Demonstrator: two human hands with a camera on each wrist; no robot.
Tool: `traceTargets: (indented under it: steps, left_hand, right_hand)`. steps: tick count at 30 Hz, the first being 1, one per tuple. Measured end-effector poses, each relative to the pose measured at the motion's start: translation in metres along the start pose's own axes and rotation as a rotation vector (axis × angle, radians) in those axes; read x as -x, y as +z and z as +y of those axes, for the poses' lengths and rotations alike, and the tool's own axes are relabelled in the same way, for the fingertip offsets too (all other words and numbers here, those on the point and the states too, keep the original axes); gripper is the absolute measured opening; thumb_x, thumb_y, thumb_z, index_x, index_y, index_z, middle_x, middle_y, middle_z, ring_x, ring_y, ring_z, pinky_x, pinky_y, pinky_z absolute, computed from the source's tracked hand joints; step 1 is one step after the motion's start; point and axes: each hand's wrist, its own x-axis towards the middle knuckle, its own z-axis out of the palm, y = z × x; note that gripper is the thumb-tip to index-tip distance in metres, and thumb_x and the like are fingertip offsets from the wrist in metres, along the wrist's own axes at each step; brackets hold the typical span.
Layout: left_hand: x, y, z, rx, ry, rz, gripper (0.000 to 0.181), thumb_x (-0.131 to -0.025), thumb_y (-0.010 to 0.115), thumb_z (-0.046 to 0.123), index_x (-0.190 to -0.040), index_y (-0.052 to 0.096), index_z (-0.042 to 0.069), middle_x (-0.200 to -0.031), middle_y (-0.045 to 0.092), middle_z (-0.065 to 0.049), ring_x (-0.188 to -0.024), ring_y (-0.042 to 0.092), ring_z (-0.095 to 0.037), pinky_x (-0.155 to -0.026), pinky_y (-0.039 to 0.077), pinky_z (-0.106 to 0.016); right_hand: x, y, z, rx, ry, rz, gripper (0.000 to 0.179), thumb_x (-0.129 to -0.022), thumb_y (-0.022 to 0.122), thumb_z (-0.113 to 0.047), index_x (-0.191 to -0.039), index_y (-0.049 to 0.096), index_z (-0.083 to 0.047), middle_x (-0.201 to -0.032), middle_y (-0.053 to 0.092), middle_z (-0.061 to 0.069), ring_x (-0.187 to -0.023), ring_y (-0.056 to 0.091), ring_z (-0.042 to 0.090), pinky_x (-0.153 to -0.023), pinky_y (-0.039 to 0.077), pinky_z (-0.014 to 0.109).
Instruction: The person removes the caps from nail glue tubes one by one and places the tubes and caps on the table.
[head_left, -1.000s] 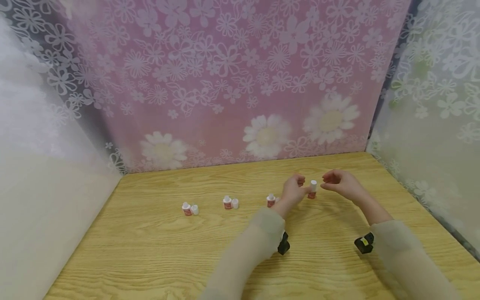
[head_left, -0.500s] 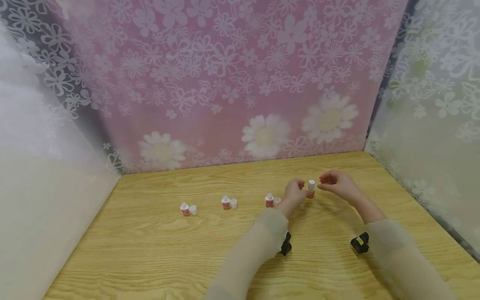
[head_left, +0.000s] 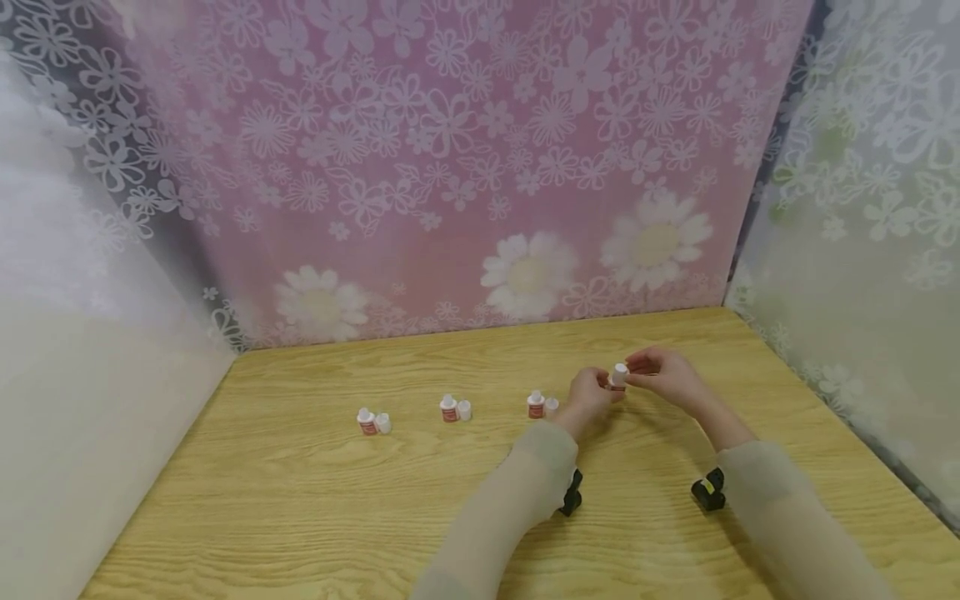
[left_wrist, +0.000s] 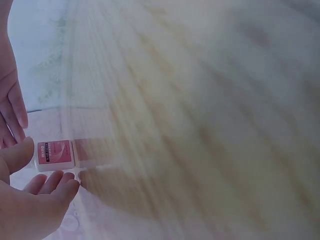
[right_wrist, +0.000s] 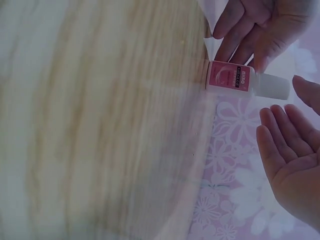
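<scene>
A small white bottle with a red label stands upright near the table's back right, its white cap on top. My left hand holds it around its body, thumb at the shoulder in the right wrist view. Beside the cap is my right hand, thumb and fingers spread to either side, with a small gap to it in the right wrist view. In the left wrist view the label shows between the left thumb and fingers. Whether the right fingertips touch the cap is hard to see from the head.
To the left, three similar bottles stand in a row: a near one, a middle one and a far left one. Each has its nozzle bare and a loose white cap beside it. Flowered curtains border the wooden table.
My right hand has come in leftward to the bottle's cap. The left hand has closed around the bottle from beside it. The other bottles have not moved.
</scene>
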Motion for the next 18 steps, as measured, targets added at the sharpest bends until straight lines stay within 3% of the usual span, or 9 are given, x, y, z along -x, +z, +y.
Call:
traceTargets:
  steps: [9,18]
  left_hand:
    - [-0.002,0.001,-0.001,-0.013,0.042,-0.010,0.018,-0.076,0.070,0.006,-0.091,0.062,0.001,-0.079,0.058,-0.003,-0.073,0.052,-0.011,-0.067,0.044,-0.025]
    - [-0.004,0.003,-0.004,-0.014,0.032,-0.006,0.012,-0.077,0.069,0.008,-0.087,0.063,0.004,-0.075,0.056,0.002,-0.070,0.051,-0.009,-0.064,0.043,-0.025]
  right_hand:
    - [-0.004,0.010,-0.002,0.087,-0.042,0.071,0.035,-0.084,0.062,-0.023,-0.106,0.057,0.004,-0.097,0.060,0.017,-0.090,0.056,0.032,-0.073,0.045,0.042]
    - [-0.004,0.014,-0.007,0.125,-0.039,0.099,0.028,-0.084,0.062,-0.017,-0.101,0.058,0.005,-0.092,0.061,0.017,-0.087,0.057,0.032,-0.071,0.045,0.043]
